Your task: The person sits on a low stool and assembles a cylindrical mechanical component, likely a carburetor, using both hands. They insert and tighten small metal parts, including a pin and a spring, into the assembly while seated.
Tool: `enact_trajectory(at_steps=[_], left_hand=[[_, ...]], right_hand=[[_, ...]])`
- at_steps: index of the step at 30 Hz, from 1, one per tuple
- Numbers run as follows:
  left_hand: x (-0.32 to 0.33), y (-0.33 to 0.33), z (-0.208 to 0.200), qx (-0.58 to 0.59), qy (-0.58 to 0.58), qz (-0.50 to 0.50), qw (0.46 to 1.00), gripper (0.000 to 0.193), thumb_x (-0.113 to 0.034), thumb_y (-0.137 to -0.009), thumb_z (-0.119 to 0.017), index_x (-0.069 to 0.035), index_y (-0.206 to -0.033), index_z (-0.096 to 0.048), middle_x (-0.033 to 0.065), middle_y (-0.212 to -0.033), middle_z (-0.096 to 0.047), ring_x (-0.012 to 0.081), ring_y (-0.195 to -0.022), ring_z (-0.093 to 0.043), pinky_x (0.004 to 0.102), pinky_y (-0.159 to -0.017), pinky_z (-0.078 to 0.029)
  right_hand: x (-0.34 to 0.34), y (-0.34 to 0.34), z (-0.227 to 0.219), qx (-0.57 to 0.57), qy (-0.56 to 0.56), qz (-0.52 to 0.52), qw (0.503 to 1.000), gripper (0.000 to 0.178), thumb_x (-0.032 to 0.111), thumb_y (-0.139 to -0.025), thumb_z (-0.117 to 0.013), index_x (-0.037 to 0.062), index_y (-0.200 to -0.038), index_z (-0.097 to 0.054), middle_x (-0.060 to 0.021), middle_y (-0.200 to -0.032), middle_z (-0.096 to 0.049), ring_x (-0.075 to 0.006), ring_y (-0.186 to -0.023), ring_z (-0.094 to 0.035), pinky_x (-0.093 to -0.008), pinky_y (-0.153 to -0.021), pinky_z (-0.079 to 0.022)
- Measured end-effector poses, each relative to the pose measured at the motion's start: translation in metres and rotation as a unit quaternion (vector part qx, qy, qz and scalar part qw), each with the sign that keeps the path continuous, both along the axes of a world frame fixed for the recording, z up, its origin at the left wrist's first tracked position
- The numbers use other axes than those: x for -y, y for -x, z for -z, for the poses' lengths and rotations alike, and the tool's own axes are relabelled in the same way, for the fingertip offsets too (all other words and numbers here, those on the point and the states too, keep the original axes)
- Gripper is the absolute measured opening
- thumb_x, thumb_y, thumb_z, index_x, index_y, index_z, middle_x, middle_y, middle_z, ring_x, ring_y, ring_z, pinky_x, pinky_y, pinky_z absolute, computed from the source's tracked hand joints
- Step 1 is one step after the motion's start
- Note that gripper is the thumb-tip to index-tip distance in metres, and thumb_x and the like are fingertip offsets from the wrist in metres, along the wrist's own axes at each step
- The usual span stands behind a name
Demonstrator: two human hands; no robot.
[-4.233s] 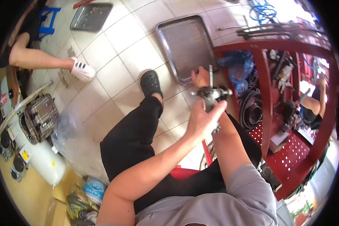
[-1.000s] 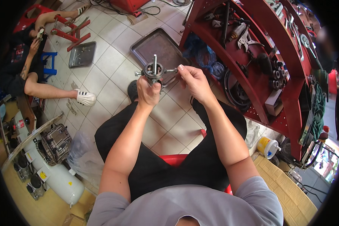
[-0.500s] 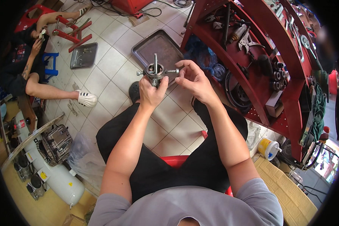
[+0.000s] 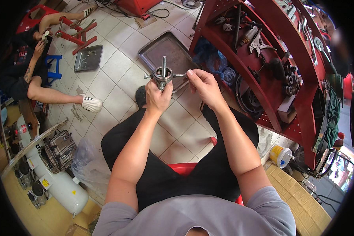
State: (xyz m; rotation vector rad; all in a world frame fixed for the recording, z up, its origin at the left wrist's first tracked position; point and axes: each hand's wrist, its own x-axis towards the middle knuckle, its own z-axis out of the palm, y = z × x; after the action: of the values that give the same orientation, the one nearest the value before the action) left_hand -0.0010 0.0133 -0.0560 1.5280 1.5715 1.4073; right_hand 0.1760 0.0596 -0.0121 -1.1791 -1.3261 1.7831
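Note:
My left hand (image 4: 158, 98) is closed around the underside of a round metal ring fitting (image 4: 163, 80), with bolts sticking out sideways and one long bolt (image 4: 164, 63) standing up from its middle. Thumb and index finger of my right hand (image 4: 204, 87) are pinched at the outer end of the bolt (image 4: 179, 75) on the fitting's right side. Another bolt (image 4: 147, 76) juts from its left side. The fitting is held up in front of me, and my fingers hide its lower part.
Beyond my hands a large metal tray (image 4: 167, 47) lies on the tiled floor. A red tool rack (image 4: 259, 74) with many tools stands to the right. At the left a seated person (image 4: 35, 67) is by a smaller tray (image 4: 88, 58). A white tank (image 4: 63, 192) lies lower left.
My right fingers have gone from loosely curled around the right-hand bolt's end to pinched together on it, with the thumb now on top. The fitting has shifted only slightly.

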Motion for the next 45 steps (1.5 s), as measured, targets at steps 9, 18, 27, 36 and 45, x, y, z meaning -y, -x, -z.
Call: enact_trajectory(at_steps=[9,18,27,36,45], left_hand=[[-0.001,-0.006,-0.013,0.088,0.106,-0.013,0.99,0.022,-0.013,-0.09,-0.051,0.005,-0.086,-0.063,0.0092,-0.068,-0.065,0.0165,-0.061,-0.064,0.0299,-0.057,-0.05],[-0.005,-0.007,-0.015,0.17,0.25,-0.006,0.953,0.032,-0.023,-0.09,-0.054,0.005,-0.082,-0.065,0.0114,-0.067,-0.067,0.0184,-0.06,-0.067,0.031,-0.057,-0.051],[-0.005,-0.013,-0.012,0.172,0.251,-0.001,0.953,0.036,-0.025,-0.091,-0.051,0.006,-0.081,-0.066,0.0113,-0.069,-0.067,0.0178,-0.058,-0.066,0.03,-0.053,-0.051],[-0.004,-0.013,-0.012,0.173,0.264,0.013,0.949,0.038,-0.032,-0.093,-0.056,0.004,-0.082,-0.065,0.0103,-0.07,-0.067,0.0175,-0.059,-0.066,0.0304,-0.054,-0.05],[-0.003,-0.012,-0.015,0.158,0.274,0.025,0.948,0.038,-0.03,-0.094,-0.054,0.004,-0.082,-0.066,0.0104,-0.068,-0.066,0.0168,-0.058,-0.066,0.0286,-0.051,-0.05]], right_hand=[[0.003,0.005,-0.007,0.044,-0.051,0.039,0.997,0.02,0.022,-0.09,-0.064,0.0034,-0.097,-0.063,0.0046,-0.068,-0.048,-0.0037,-0.061,-0.043,-0.0217,-0.053,-0.036],[0.006,0.007,0.002,0.102,-0.118,0.074,0.985,0.027,0.027,-0.087,-0.065,0.0003,-0.087,-0.061,0.0015,-0.063,-0.048,-0.0063,-0.059,-0.042,-0.026,-0.053,-0.036],[0.007,0.009,0.006,0.103,-0.171,0.114,0.973,0.032,0.031,-0.085,-0.066,-0.0007,-0.084,-0.061,-0.003,-0.059,-0.05,-0.0098,-0.056,-0.044,-0.0289,-0.053,-0.038],[0.004,0.003,0.004,0.158,-0.157,0.08,0.972,0.03,0.028,-0.082,-0.069,-0.0002,-0.086,-0.06,-0.0042,-0.062,-0.053,-0.01,-0.056,-0.046,-0.0286,-0.054,-0.039],[0.002,-0.001,-0.008,0.253,-0.116,0.042,0.959,0.031,0.029,-0.082,-0.069,-0.0005,-0.082,-0.06,-0.0055,-0.06,-0.053,-0.0122,-0.055,-0.046,-0.0297,-0.055,-0.041]])
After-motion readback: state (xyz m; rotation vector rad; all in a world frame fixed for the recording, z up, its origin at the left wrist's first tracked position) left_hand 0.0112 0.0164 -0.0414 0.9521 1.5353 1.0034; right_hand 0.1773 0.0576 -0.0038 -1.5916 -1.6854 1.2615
